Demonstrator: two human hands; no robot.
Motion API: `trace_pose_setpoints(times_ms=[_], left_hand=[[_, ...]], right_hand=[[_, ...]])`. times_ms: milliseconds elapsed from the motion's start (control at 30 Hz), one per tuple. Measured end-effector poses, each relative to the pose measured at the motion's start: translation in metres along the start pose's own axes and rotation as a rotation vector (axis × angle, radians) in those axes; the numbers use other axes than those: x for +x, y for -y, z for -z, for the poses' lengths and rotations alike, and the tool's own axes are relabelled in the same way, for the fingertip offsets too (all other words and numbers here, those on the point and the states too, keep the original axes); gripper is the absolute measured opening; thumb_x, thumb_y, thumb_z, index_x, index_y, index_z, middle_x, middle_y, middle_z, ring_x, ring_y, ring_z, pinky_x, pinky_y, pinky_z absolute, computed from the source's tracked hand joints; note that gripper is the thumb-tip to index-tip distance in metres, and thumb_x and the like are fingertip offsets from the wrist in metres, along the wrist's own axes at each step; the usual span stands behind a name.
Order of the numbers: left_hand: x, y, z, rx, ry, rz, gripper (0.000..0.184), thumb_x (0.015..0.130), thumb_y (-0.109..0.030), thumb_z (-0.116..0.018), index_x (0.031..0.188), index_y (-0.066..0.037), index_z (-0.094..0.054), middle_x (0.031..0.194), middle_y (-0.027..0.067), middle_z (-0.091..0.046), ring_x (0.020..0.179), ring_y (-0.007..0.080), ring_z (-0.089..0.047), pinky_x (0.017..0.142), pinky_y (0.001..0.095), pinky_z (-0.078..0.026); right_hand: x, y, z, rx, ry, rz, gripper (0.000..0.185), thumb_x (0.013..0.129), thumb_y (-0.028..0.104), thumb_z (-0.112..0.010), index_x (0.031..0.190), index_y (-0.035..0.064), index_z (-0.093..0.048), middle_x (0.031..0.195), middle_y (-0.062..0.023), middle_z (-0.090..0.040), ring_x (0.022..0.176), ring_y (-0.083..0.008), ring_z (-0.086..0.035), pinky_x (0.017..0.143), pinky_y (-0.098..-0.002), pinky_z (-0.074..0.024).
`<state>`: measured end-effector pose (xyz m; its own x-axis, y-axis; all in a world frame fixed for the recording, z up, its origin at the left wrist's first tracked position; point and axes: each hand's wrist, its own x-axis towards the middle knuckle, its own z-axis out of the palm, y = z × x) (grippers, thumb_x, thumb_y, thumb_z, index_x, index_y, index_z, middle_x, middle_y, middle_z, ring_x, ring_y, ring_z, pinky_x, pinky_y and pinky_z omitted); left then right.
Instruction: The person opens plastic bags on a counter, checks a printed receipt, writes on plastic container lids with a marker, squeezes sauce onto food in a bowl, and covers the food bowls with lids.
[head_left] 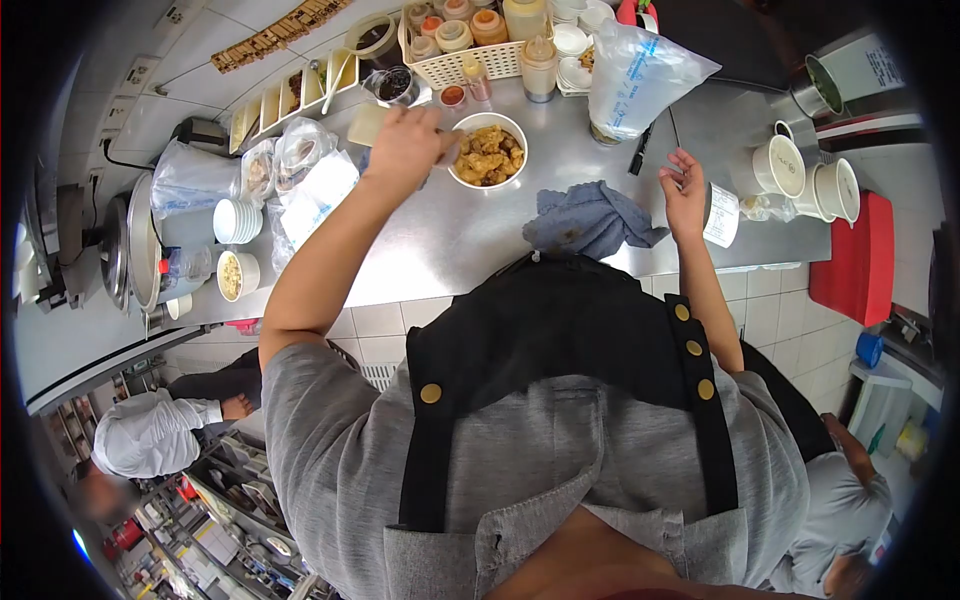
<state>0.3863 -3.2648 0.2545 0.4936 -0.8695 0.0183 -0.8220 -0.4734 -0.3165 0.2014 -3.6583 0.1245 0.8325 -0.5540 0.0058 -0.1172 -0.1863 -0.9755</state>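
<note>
My left hand [405, 150] is closed round what looks like a pale squeeze bottle [367, 126], whose cream-coloured end sticks out on the left. The fingers hide most of it. Beside this hand's fingertips stands a white bowl [456, 133] holding golden-brown fried pieces [489, 156]. My right hand [683, 190] hovers above the counter's right side with fingers loosely apart, nothing visible in them. Close to it are a white tub with a printed label [721, 216], a crumpled blue-grey cloth [590, 218] and a slim black object [641, 150].
Sauce bottles fill a cream basket [463, 70] at the back of the steel counter [400, 250]. A plastic bag [640, 80] stands upright right of it. Stacked white cups [237, 221] sit left, paper tubs [780, 165] right. Other people [150, 430] are behind me on both sides.
</note>
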Motion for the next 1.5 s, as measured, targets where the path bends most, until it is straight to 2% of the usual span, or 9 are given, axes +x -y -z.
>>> trace_pose_setpoints(times_ms=[200,367,633,700,967,1100,1233,1333,1500], left_hand=[[-0.008,0.011,-0.026,-0.021,-0.137,0.130,0.045,0.078,-0.014,-0.066,0.119,-0.032,-0.069,0.091,-0.0021,-0.057,0.093,0.0152,-0.059,0.086,0.0348,-0.041],[-0.030,0.025,-0.031,-1.042,-0.040,0.441,0.068,0.061,0.002,-0.082,0.123,-0.022,-0.068,0.104,0.0057,-0.062,0.110,0.0260,-0.059,0.102,0.0375,-0.045],[0.050,0.016,-0.011,-1.656,-0.502,0.411,0.075,0.067,-0.004,-0.088,0.133,-0.012,-0.052,0.128,0.0111,-0.055,0.119,0.0221,-0.056,0.107,0.0367,-0.043],[0.072,0.010,-0.007,-1.608,-0.534,0.380,0.075,0.067,-0.010,-0.089,0.132,-0.012,-0.050,0.129,0.0119,-0.056,0.120,0.0241,-0.057,0.105,0.0377,-0.044],[0.121,-0.013,-0.023,-0.788,-0.314,0.501,0.075,0.062,-0.030,-0.091,0.126,-0.016,-0.054,0.117,0.0125,-0.065,0.112,0.0332,-0.061,0.091,0.0404,-0.051],[0.131,-0.015,-0.048,-0.713,-0.293,0.548,0.071,0.065,-0.026,-0.089,0.125,-0.015,-0.054,0.116,0.0139,-0.062,0.107,0.0341,-0.061,0.089,0.0429,-0.051],[0.125,-0.028,-0.045,-0.608,-0.575,0.533,0.059,0.074,-0.019,-0.082,0.126,-0.014,-0.054,0.117,0.0157,-0.058,0.112,0.0362,-0.055,0.094,0.0447,-0.047],[0.101,-0.067,-0.006,-0.806,-0.512,0.242,0.049,0.081,-0.018,-0.076,0.125,-0.012,-0.057,0.123,0.0167,-0.056,0.120,0.0377,-0.049,0.102,0.0437,-0.041],[0.069,-0.166,0.004,-1.280,-0.349,-0.138,0.052,0.085,-0.008,-0.070,0.135,-0.014,-0.058,0.136,0.0162,-0.054,0.128,0.0331,-0.051,0.102,0.0365,-0.044]], right_hand=[[-0.002,0.005,-0.005,-0.053,0.039,-0.010,0.050,0.089,0.005,-0.064,0.135,0.0027,-0.045,0.128,-0.0134,-0.056,0.103,-0.0191,-0.059,0.089,-0.0338,-0.0507],[-0.001,-0.002,0.000,-0.044,0.062,0.019,0.043,0.090,0.005,-0.063,0.132,0.0044,-0.051,0.124,-0.0106,-0.059,0.102,-0.0180,-0.059,0.088,-0.0323,-0.0501],[-0.019,-0.005,-0.023,-0.063,0.262,-0.109,0.026,0.086,0.008,-0.070,0.112,0.0066,-0.065,0.104,-0.0052,-0.065,0.100,-0.0163,-0.059,0.089,-0.0320,-0.0483],[-0.030,0.020,-0.026,-0.418,0.534,0.302,0.030,0.077,0.012,-0.078,0.106,0.0110,-0.067,0.106,-0.0053,-0.062,0.105,-0.0226,-0.057,0.092,-0.0371,-0.0461],[-0.065,0.010,-0.033,-0.862,0.627,0.391,0.031,0.066,0.014,-0.080,0.093,0.0151,-0.065,0.109,-0.0011,-0.057,0.111,-0.0251,-0.052,0.087,-0.0417,-0.0453],[-0.062,-0.007,-0.037,-0.737,0.563,0.364,0.023,0.078,0.004,-0.068,0.098,0.0104,-0.058,0.098,-0.0057,-0.058,0.099,-0.0234,-0.057,0.085,-0.0379,-0.0457],[-0.058,-0.023,-0.035,0.075,0.538,-0.016,0.019,0.092,-0.001,-0.055,0.107,0.0089,-0.050,0.102,-0.0056,-0.060,0.092,-0.0155,-0.056,0.084,-0.0266,-0.0441],[-0.058,0.006,-0.024,0.709,0.609,-0.336,0.016,0.100,0.013,-0.051,0.115,0.0125,-0.046,0.118,-0.0052,-0.057,0.116,-0.0165,-0.055,0.100,-0.0323,-0.0438],[-0.069,0.063,-0.045,0.997,0.480,-0.579,0.041,0.106,0.032,-0.042,0.144,0.0216,-0.033,0.132,-0.0043,-0.053,0.116,-0.0182,-0.060,0.092,-0.0395,-0.0534]])
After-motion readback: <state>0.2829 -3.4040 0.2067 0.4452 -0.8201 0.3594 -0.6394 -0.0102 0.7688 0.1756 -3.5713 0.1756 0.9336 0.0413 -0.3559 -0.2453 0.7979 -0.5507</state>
